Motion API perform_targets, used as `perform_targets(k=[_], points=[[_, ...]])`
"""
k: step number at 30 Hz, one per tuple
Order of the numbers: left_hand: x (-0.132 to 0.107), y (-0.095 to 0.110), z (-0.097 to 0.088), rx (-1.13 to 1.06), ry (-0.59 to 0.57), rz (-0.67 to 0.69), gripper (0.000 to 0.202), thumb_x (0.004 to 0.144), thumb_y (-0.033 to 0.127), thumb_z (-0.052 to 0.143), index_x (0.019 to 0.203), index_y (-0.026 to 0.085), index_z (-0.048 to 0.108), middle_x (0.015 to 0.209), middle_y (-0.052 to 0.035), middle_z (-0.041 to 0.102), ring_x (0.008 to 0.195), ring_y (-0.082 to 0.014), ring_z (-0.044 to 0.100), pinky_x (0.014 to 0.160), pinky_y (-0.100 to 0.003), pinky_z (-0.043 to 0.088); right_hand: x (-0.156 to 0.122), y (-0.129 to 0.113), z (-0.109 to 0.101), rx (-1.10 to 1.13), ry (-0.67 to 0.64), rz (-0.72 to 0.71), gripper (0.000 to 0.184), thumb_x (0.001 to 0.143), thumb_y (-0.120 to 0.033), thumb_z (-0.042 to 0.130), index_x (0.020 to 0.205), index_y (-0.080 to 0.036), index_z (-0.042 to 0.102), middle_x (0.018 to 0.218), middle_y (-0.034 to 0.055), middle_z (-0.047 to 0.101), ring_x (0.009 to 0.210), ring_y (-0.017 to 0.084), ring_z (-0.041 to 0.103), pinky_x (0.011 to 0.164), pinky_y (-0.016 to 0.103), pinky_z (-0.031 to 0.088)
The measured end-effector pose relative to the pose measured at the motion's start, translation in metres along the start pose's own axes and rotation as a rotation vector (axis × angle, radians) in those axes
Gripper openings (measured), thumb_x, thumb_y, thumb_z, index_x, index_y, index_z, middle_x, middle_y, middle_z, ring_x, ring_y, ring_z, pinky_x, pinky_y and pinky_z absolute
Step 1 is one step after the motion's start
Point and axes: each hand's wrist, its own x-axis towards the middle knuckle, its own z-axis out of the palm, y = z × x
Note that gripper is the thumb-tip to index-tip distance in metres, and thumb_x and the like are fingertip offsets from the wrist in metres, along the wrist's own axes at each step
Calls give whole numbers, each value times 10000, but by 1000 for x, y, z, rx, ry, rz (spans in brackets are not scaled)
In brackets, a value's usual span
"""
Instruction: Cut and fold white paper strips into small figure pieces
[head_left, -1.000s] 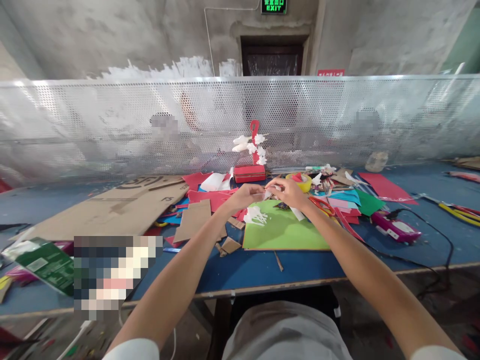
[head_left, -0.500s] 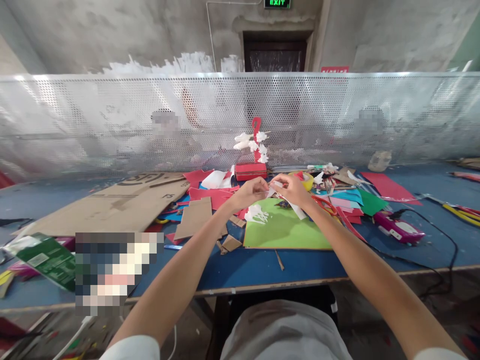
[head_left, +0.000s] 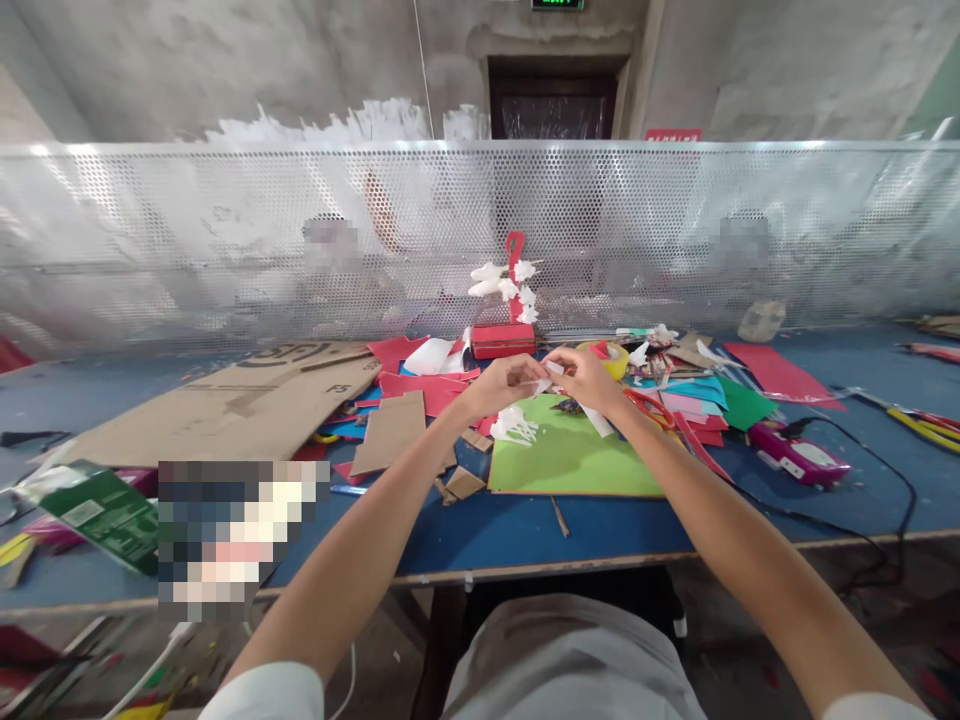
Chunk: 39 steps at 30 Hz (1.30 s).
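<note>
Above the green sheet (head_left: 577,460), my left hand (head_left: 504,386) and my right hand (head_left: 585,378) come together, fingers pinched on a small piece of white paper (head_left: 553,371). A longer white paper strip (head_left: 598,421) hangs below my right hand. White cut-paper petals (head_left: 515,426) lie on the sheet's left corner, just below my left hand. Behind my hands stands a red hooked stem with white paper flowers (head_left: 516,280), by a red box (head_left: 502,341). Orange-handled scissors (head_left: 649,408) rest beside my right wrist, partly hidden.
Large cardboard (head_left: 217,405) and red paper scraps (head_left: 427,392) lie left. Yellow tape (head_left: 613,361) sits behind my right hand. On the right are a purple corded device (head_left: 799,455), a red sheet (head_left: 780,375) and pliers (head_left: 911,425). A perforated metal screen (head_left: 637,240) closes off the back.
My fingers have shifted slightly around the small white paper, and both hands stay together in the same place. The camera view has moved a little.
</note>
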Motion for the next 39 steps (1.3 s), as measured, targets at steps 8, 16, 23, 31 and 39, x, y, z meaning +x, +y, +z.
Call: perform_targets(k=[8, 16, 23, 31, 39], points=[[0, -3, 0, 90, 20, 21, 202, 829, 249, 637, 1004, 152, 669, 955, -74, 686, 782, -113, 618, 731, -275, 500, 0, -2, 1, 10, -18, 29, 182, 803, -317, 608, 895, -162, 633, 804, 46, 663, 638, 148, 563, 595, 267, 433], [0, -5, -1, 164, 33, 42, 163, 828, 218, 614, 965, 164, 685, 980, -78, 698, 885, -150, 645, 802, -316, 515, 0, -2, 2, 16, -34, 33, 198, 820, -327, 590, 911, -159, 644, 805, 46, 663, 642, 147, 570, 596, 267, 431], [0, -3, 0, 195, 43, 29, 148, 830, 202, 601, 946, 152, 678, 965, -74, 697, 845, -146, 648, 791, -307, 509, 0, -2, 1, -1, -42, 30, 179, 822, -286, 560, 909, -159, 653, 823, 48, 670, 652, 148, 577, 602, 264, 436], [0, 4, -1, 261, 81, 56, 121, 834, 201, 587, 920, 158, 661, 973, -78, 644, 904, -157, 628, 827, -327, 505, 0, 5, 3, 9, -74, 24, 195, 828, -323, 581, 920, -161, 641, 828, 54, 680, 712, 169, 609, 631, 269, 457], [0, 6, -3, 264, 105, 52, 115, 867, 231, 542, 920, 149, 603, 899, -47, 654, 849, -139, 622, 830, -305, 494, -2, 4, 4, -21, -148, 5, 211, 828, -310, 566, 984, -176, 611, 815, 41, 678, 697, 168, 605, 619, 271, 448]])
